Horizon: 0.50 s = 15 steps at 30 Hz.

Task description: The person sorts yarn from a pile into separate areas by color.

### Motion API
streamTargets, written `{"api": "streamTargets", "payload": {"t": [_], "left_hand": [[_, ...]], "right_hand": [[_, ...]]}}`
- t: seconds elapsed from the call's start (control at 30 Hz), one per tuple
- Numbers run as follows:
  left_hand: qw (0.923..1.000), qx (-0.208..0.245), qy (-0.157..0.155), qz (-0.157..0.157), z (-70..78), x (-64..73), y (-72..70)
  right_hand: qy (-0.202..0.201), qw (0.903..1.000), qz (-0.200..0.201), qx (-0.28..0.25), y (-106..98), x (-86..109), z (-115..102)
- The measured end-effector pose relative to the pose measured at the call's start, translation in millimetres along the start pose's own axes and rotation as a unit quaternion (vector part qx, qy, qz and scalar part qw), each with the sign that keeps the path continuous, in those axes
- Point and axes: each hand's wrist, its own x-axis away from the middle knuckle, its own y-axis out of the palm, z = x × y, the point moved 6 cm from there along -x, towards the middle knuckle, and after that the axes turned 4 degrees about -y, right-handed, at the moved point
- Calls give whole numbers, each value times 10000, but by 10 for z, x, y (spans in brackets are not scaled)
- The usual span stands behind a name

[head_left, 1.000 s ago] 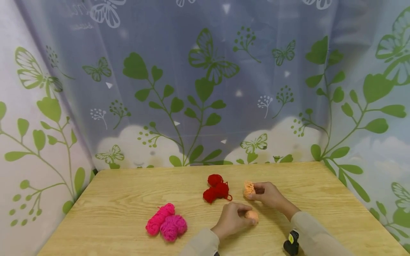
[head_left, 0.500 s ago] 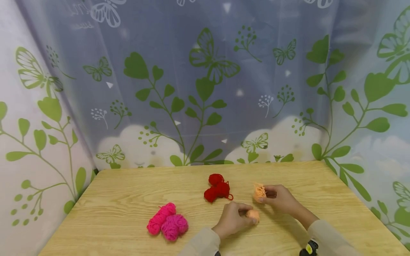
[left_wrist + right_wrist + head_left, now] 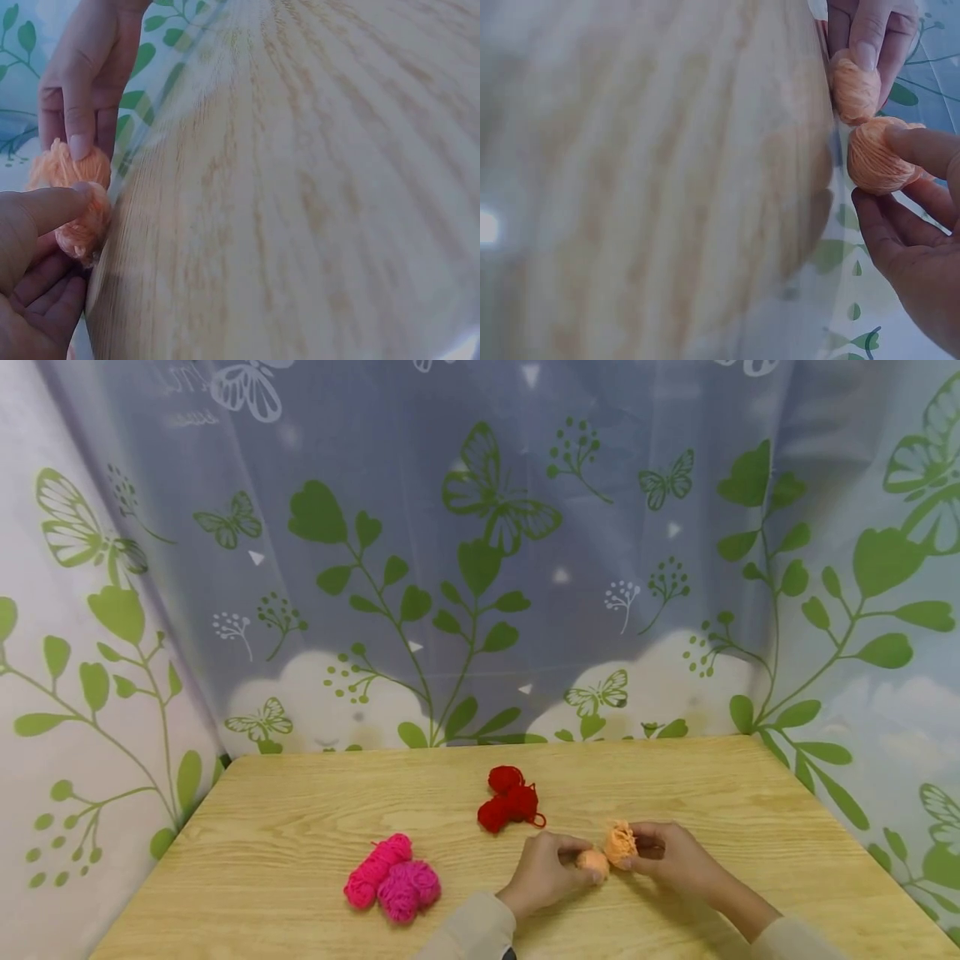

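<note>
Two small peach yarn balls are side by side at the right of the table. My left hand pinches the left yarn ball between thumb and fingers, low at the tabletop. The right yarn ball, with loose strands on top, is gripped by my right hand. In the right wrist view the held yarn ball is close against the other yarn ball. From the left wrist, the near ball partly overlaps the far ball, so whether they touch is unclear there.
Several red yarn balls sit together beyond my left hand. A cluster of pink yarn balls lies to the left on the wooden table. A curtain printed with leaves and butterflies stands behind the table's back edge.
My right hand first shifts right with its peach yarn ball, then comes down toward me, bringing it beside the left one. My left hand stays nearly still. The red and pink yarn has not moved.
</note>
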Motion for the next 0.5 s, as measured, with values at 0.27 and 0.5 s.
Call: {"api": "streamTargets", "payload": {"t": [0.27,0.5], "left_hand": [[10000,3,-7,8,-15,-5,8],[10000,-8,15,54,-16,-2,9]], "right_hand": [[124,9995,-222,-210,32,97,-5],[161,9987,-282,-388,63,124,-3]]}}
